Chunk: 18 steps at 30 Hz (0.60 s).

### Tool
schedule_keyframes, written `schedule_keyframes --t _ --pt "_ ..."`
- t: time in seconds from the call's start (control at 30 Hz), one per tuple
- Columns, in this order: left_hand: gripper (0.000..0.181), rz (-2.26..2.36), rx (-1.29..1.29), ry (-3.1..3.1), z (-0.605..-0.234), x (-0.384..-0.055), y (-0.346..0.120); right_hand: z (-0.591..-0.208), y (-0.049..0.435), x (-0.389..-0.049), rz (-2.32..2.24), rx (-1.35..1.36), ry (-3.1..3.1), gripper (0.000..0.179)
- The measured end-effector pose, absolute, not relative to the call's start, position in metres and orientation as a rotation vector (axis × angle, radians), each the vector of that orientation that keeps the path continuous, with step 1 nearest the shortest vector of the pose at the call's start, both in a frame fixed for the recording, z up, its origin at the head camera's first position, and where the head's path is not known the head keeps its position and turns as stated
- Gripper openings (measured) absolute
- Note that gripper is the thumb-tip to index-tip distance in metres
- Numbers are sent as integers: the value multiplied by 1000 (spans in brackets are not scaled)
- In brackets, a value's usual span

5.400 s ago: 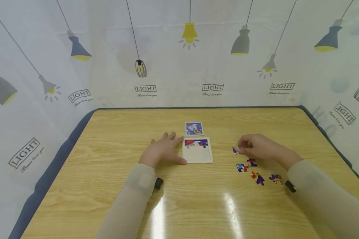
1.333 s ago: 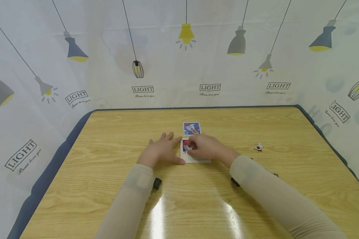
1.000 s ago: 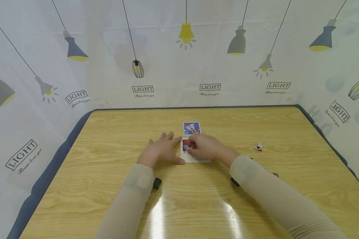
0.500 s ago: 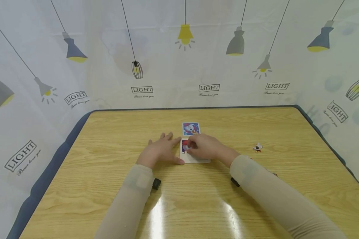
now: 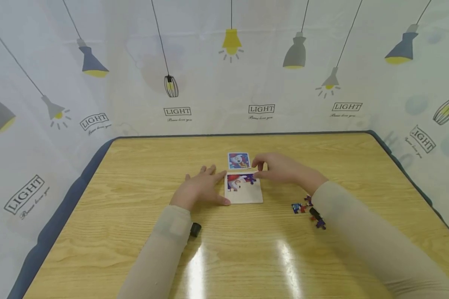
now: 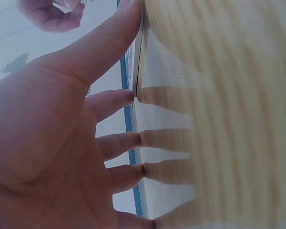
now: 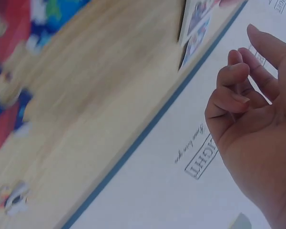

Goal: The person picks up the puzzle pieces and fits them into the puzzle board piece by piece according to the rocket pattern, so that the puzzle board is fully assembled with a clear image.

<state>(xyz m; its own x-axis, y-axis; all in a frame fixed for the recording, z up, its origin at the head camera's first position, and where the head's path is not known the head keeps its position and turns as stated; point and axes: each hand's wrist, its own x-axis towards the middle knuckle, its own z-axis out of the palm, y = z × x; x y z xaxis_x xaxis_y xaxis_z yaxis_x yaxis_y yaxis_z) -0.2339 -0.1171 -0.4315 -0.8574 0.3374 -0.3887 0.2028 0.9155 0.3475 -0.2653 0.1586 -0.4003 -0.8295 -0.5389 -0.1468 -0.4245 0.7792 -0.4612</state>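
My left hand [image 5: 200, 187] rests on the table with fingers spread, thumb and index fingertip at the left edge of a white puzzle board [image 5: 248, 196]. Joined jigsaw pieces [image 5: 233, 181] cover the board's top row and part of its left side; the rest is bare. Just off the board's upper right corner is my right hand [image 5: 278, 167]. In the right wrist view its fingers [image 7: 224, 88] curl loosely, the thumb stands apart, and nothing is between them. Behind the board lies a square picture card [image 5: 238, 160] with a white cartoon animal in a red hat.
Several loose jigsaw pieces [image 5: 298, 208] lie on the wooden table [image 5: 232, 257] right of the board, partly under the right forearm. A white-and-red piece [image 7: 14, 198] shows apart from them in the right wrist view. A lamp-patterned curtain [image 5: 209, 62] surrounds the table.
The right hand has lifted off the board and moved right, its fingers loosening. A piece absent from the board in the oldest frame now sits below the top row at left. The left hand stays put.
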Motion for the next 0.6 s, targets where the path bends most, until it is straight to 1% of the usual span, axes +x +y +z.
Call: schedule_keyframes --t 0.33,0.6 --pt "106 424 394 2616 -428 -232 -117 -378 213 -257 -682 -701 2688 38" --pt "105 424 388 2613 -427 -232 -117 -378 246 -251 -718 -685 2697 37"
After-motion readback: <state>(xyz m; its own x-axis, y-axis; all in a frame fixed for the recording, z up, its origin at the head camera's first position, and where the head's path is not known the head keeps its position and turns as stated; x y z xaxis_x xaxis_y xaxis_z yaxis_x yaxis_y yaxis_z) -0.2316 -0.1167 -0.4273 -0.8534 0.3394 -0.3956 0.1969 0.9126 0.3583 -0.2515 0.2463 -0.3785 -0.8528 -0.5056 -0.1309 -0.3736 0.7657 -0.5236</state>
